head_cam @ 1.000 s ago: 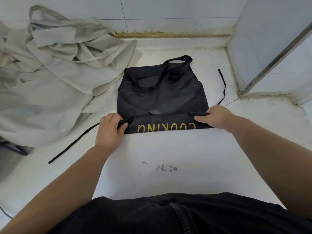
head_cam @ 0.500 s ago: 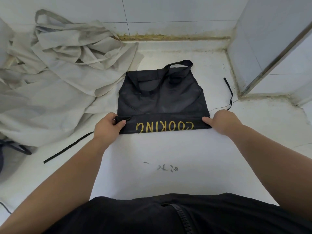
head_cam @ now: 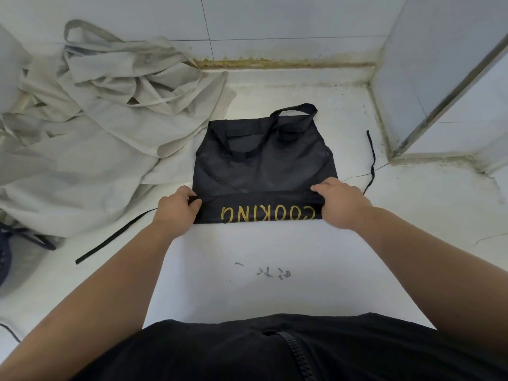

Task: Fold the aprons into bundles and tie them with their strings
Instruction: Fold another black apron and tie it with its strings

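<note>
A black apron (head_cam: 264, 163) lies flat on the white surface, its neck loop at the far end. Its near edge is folded over into a band (head_cam: 264, 213) with gold letters reading COOKING upside down. My left hand (head_cam: 176, 209) pinches the band's left end. My right hand (head_cam: 339, 202) grips its right end, fingers over the fold. One black string (head_cam: 115, 237) trails off to the near left. The other string (head_cam: 371, 158) runs along the far right.
A heap of beige aprons (head_cam: 90, 127) fills the left side, touching the black apron's left edge. A dark blue cloth (head_cam: 5, 257) shows at the left edge. Tiled walls close the back and the right corner (head_cam: 398, 105). Small dark scribbles (head_cam: 272, 272) mark the surface near me.
The folded band has become taller as both hands turned it further away over the apron. The right string has shifted a little to the right.
</note>
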A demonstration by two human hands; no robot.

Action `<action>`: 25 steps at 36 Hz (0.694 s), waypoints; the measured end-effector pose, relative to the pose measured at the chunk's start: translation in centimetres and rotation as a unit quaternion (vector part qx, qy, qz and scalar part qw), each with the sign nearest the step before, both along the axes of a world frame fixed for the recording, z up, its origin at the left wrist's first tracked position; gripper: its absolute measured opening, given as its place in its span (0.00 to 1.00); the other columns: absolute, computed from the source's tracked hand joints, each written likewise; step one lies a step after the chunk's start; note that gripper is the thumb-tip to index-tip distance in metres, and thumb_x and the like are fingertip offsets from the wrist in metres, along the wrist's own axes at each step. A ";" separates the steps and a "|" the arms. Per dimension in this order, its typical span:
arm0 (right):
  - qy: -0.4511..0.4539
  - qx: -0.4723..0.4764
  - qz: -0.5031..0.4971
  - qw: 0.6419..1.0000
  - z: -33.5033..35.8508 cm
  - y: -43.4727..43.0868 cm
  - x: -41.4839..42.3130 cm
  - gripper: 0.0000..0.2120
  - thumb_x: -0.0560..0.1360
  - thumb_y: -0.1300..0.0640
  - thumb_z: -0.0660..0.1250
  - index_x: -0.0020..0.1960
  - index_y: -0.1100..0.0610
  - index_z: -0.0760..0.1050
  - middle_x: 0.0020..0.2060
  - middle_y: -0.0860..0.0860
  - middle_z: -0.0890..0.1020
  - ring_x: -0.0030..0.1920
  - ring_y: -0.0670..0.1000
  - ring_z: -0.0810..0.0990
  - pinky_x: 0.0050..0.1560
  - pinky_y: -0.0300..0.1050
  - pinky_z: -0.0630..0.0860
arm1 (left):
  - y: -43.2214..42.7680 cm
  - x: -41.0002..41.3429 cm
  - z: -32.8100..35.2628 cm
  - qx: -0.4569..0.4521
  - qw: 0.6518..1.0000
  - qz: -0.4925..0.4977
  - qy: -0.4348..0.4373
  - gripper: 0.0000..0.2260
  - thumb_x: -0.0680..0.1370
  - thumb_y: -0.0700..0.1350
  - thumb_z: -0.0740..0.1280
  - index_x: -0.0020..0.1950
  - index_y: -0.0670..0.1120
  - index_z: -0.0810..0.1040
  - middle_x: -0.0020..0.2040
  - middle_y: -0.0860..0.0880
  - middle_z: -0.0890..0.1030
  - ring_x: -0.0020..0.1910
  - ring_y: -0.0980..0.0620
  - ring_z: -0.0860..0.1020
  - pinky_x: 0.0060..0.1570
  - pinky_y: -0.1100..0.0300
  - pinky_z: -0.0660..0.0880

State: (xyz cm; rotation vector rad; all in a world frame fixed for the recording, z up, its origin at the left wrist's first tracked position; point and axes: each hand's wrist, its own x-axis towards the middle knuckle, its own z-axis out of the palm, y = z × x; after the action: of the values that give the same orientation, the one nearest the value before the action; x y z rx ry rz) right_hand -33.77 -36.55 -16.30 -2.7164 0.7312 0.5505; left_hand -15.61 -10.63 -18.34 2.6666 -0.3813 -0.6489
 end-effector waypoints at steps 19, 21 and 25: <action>-0.011 -0.005 -0.047 0.999 -1.1 0.1 0.7 0.14 0.82 0.52 0.55 0.62 0.58 0.69 0.56 0.57 0.72 0.53 0.59 0.76 0.53 0.49 0.72 | 0.6 0.0 -0.2 0.084 0.995 -0.021 -0.042 0.14 0.81 0.57 0.57 0.55 0.48 0.71 0.51 0.48 0.79 0.52 0.44 0.75 0.52 0.52 0.68; -0.008 -0.024 -0.034 0.999 -0.9 0.3 0.7 0.14 0.82 0.51 0.55 0.64 0.57 0.67 0.56 0.56 0.73 0.53 0.59 0.76 0.50 0.49 0.72 | 0.5 0.2 0.1 0.145 0.987 -0.039 -0.050 0.14 0.80 0.59 0.56 0.51 0.49 0.70 0.49 0.48 0.78 0.51 0.45 0.74 0.52 0.52 0.65; -0.030 -0.164 0.063 0.984 -0.4 0.9 0.2 0.13 0.81 0.54 0.55 0.64 0.51 0.68 0.57 0.52 0.74 0.57 0.55 0.72 0.55 0.46 0.65 | 0.0 0.0 0.7 0.193 0.978 -0.041 -0.062 0.16 0.79 0.60 0.57 0.53 0.48 0.73 0.50 0.48 0.76 0.55 0.44 0.72 0.53 0.51 0.65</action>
State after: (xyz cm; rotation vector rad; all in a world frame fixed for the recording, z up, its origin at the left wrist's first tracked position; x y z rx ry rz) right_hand -33.54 -35.65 -16.70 -3.0855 0.6911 0.4023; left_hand -15.60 -10.64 -17.64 3.0864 -0.4386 -0.6368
